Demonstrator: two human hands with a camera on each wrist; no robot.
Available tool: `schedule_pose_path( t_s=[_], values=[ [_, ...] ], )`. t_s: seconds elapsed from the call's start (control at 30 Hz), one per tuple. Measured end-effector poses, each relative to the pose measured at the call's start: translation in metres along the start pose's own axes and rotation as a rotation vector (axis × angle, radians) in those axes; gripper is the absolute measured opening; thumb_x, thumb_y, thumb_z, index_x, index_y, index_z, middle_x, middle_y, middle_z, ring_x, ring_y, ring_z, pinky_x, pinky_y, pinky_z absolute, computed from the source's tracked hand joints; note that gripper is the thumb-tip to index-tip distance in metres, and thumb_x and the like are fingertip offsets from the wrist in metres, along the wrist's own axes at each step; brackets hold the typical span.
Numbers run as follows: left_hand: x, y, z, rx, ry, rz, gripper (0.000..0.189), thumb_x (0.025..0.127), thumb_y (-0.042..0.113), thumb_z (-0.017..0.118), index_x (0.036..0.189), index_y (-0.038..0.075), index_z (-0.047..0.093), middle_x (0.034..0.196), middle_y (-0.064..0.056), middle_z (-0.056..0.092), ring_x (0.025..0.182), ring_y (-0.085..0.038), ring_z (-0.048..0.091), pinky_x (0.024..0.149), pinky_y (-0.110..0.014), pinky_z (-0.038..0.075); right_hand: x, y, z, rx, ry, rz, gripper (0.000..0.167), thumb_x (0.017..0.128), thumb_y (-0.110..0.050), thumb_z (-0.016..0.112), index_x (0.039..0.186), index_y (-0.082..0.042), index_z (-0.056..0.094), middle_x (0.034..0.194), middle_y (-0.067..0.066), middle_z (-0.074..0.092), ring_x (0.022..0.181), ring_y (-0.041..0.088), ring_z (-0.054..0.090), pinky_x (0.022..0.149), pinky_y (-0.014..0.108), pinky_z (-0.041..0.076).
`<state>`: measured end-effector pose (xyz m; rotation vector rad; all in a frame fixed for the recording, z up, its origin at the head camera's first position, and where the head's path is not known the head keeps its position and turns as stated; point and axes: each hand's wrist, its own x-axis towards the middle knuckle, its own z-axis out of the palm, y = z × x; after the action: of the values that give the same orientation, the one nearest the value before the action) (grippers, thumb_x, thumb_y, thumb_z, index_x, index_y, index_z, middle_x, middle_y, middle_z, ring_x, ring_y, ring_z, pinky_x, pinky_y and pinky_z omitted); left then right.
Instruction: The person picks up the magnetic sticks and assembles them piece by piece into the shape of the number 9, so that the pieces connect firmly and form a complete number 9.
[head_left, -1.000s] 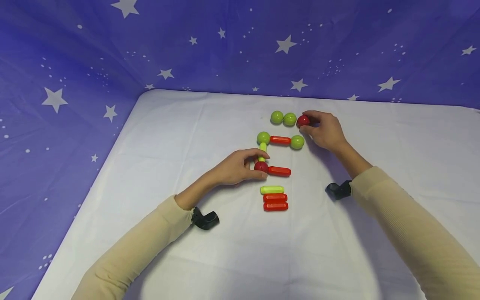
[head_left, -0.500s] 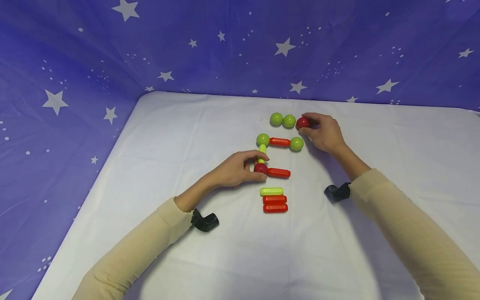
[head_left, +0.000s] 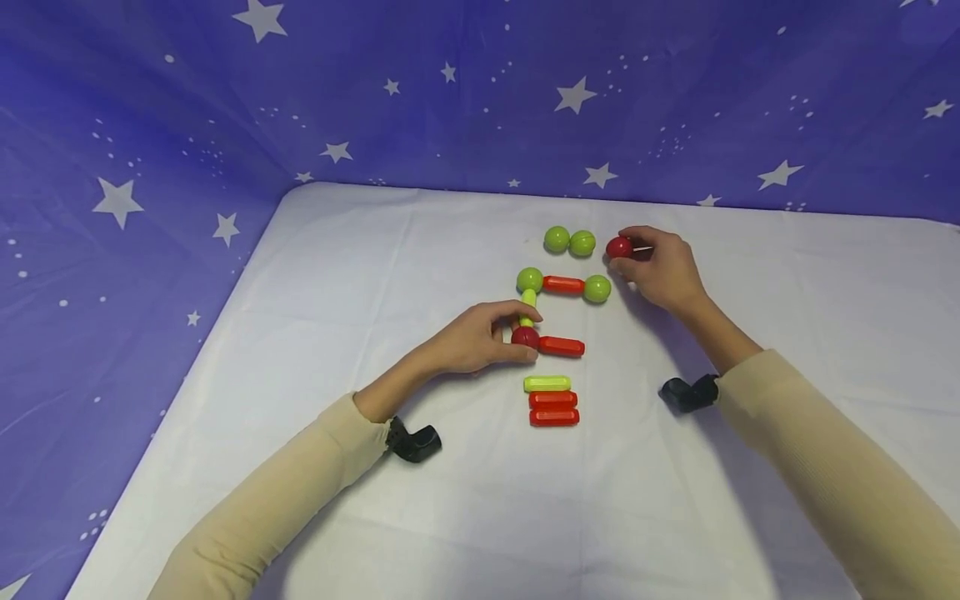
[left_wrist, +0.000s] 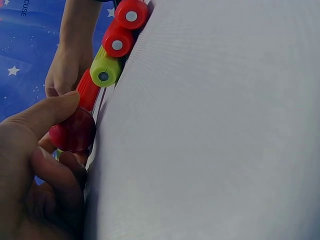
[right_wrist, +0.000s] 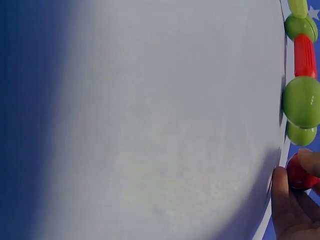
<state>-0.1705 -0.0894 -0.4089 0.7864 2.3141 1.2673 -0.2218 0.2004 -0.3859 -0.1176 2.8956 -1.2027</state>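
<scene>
My left hand grips a red ball at the near corner of a joined frame of balls and rods. From that ball a red rod points right, and a yellow-green rod leads back to a green ball. Another red rod links this to a second green ball. Farther back on the right, my right hand pinches a loose red ball between thumb and fingers. In the left wrist view, the thumb lies against the gripped red ball.
Two loose green balls sit side by side left of the right hand. Nearer the person lie a yellow-green rod and two red rods in a stack of rows. A starry blue cloth rises behind the white table.
My right hand has shifted slightly right with the red ball, opening a gap from the two green balls. The left hand keeps its grip in place.
</scene>
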Motion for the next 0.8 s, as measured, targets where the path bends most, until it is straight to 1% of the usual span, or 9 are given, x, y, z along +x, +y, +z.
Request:
schedule_pose_path(
  t_s=[0.13,0.33,0.47,0.57,0.6,0.67,0.73,0.8],
  values=[
    [0.001,0.001,-0.001,0.004,-0.001,-0.001,0.044,0.084,0.025,0.081,0.123,0.018,0.064,0.099,0.000,0.059,0.068,-0.019,0.048,0.061,-0.028,0.037,-0.004,-0.003,-0.001,-0.010,-0.002,-0.002,0.045,0.091,-0.007,0.067,0.133,0.002,0.055,0.126,0.024,0.058,0.112,0.039,0.057,0.096,0.050,0.045],
    [0.000,0.001,-0.001,0.002,0.004,-0.008,0.043,0.083,0.025,0.081,0.123,0.018,0.064,0.098,0.000,0.059,0.068,-0.019,0.048,0.061,-0.028,0.038,-0.011,-0.006,-0.003,-0.007,0.018,-0.030,0.043,0.090,-0.007,0.069,0.130,0.003,0.058,0.121,0.024,0.060,0.109,0.038,0.059,0.093,0.049,0.045],
    [0.001,0.001,0.000,-0.001,0.001,-0.005,0.043,0.084,0.025,0.081,0.123,0.017,0.064,0.098,0.000,0.059,0.067,-0.018,0.048,0.061,-0.028,0.037,-0.020,-0.008,-0.006,-0.017,0.042,-0.054,0.041,0.089,-0.008,0.071,0.126,0.002,0.059,0.117,0.024,0.062,0.104,0.038,0.062,0.090,0.048,0.046],
    [0.001,0.001,0.000,0.000,-0.003,-0.005,0.043,0.084,0.025,0.081,0.123,0.017,0.064,0.098,0.000,0.059,0.066,-0.018,0.048,0.061,-0.028,0.037,-0.028,-0.009,-0.009,-0.028,0.041,-0.058,0.041,0.089,-0.010,0.072,0.126,0.001,0.059,0.116,0.022,0.063,0.102,0.037,0.063,0.087,0.046,0.047],
    [0.001,0.001,0.000,0.001,-0.003,-0.006,0.043,0.084,0.025,0.081,0.123,0.017,0.064,0.099,0.000,0.059,0.067,-0.018,0.047,0.061,-0.028,0.037,-0.031,-0.009,-0.010,-0.027,0.036,-0.060,0.041,0.089,-0.011,0.072,0.127,0.001,0.059,0.116,0.022,0.063,0.102,0.037,0.064,0.086,0.043,0.048],
    [0.000,0.002,0.000,0.004,-0.001,-0.009,0.043,0.084,0.025,0.081,0.123,0.017,0.064,0.098,0.000,0.059,0.067,-0.018,0.047,0.061,-0.028,0.037,-0.036,-0.009,-0.011,-0.027,0.029,-0.066,0.042,0.089,-0.011,0.072,0.127,0.001,0.059,0.116,0.021,0.063,0.101,0.036,0.065,0.083,0.033,0.049],
    [0.000,0.002,0.000,0.005,-0.001,-0.012,0.043,0.084,0.025,0.081,0.123,0.018,0.064,0.099,0.000,0.059,0.066,-0.018,0.047,0.060,-0.028,0.037,-0.042,-0.009,-0.011,-0.026,0.028,-0.076,0.041,0.089,-0.011,0.073,0.126,0.001,0.060,0.115,0.020,0.064,0.100,0.035,0.066,0.078,0.021,0.047],
    [-0.001,0.002,0.000,0.001,-0.001,-0.013,0.044,0.084,0.025,0.081,0.123,0.018,0.064,0.099,0.000,0.059,0.066,-0.018,0.047,0.060,-0.028,0.037,-0.047,-0.010,-0.011,-0.020,0.032,-0.094,0.041,0.088,-0.009,0.073,0.126,0.001,0.060,0.115,0.020,0.064,0.098,0.035,0.066,0.074,0.013,0.044]
  ],
)
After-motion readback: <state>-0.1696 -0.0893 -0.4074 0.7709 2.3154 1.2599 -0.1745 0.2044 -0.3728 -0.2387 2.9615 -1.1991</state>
